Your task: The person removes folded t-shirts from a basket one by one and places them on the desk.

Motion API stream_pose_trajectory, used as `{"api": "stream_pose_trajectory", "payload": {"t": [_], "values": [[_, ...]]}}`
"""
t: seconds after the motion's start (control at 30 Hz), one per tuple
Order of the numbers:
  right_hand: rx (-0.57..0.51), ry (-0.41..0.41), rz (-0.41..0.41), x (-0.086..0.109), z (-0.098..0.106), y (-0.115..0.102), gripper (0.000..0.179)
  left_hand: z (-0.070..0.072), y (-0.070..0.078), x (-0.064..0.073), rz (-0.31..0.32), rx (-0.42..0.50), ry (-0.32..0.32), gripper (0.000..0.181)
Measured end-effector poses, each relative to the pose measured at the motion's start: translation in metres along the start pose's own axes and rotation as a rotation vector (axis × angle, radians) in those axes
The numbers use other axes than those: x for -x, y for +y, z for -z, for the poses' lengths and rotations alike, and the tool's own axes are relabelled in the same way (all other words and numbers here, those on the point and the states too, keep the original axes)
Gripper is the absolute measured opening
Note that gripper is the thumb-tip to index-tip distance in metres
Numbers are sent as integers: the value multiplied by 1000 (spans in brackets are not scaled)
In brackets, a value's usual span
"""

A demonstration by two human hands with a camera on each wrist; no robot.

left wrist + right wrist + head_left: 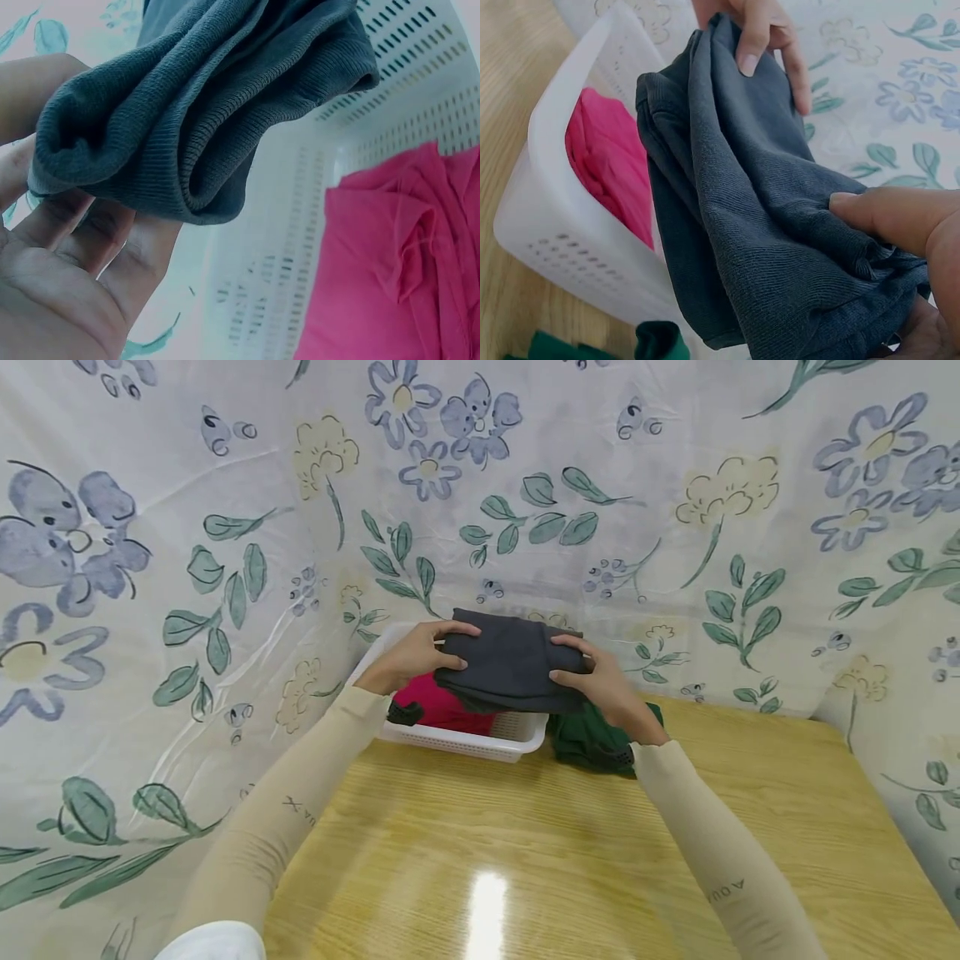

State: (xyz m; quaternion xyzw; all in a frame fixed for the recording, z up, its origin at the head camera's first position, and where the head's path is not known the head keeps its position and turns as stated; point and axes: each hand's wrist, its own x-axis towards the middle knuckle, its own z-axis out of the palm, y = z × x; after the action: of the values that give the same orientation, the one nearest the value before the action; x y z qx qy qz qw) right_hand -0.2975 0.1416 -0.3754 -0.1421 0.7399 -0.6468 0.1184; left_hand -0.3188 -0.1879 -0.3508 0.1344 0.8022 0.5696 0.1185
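Observation:
Between my two hands is a folded dark grey garment (513, 660), raised above the right part of a white plastic basket (457, 743). My left hand (420, 652) grips its left end, thumb on the near side and fingers beneath, as the left wrist view shows. At the other end my right hand (600, 681) holds it with the thumb (877, 217) pressed on the cloth. Several folded layers show along the garment's edge. Inside the basket lies a bright pink folded cloth (397, 255), on the basket's left side.
A dark green cloth (592, 739) lies on the wooden table (480, 827) just right of the basket, partly under my right forearm. Floral-patterned sheeting (525, 485) hangs behind and along the left, close to the basket.

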Motion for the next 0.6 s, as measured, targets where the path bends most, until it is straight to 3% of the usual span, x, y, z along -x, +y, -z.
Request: {"api": "stream_pose_trajectory", "payload": {"t": [0.6], "values": [[12, 56, 17, 31, 46, 4, 59, -45, 16, -17, -48, 59, -79, 55]]}}
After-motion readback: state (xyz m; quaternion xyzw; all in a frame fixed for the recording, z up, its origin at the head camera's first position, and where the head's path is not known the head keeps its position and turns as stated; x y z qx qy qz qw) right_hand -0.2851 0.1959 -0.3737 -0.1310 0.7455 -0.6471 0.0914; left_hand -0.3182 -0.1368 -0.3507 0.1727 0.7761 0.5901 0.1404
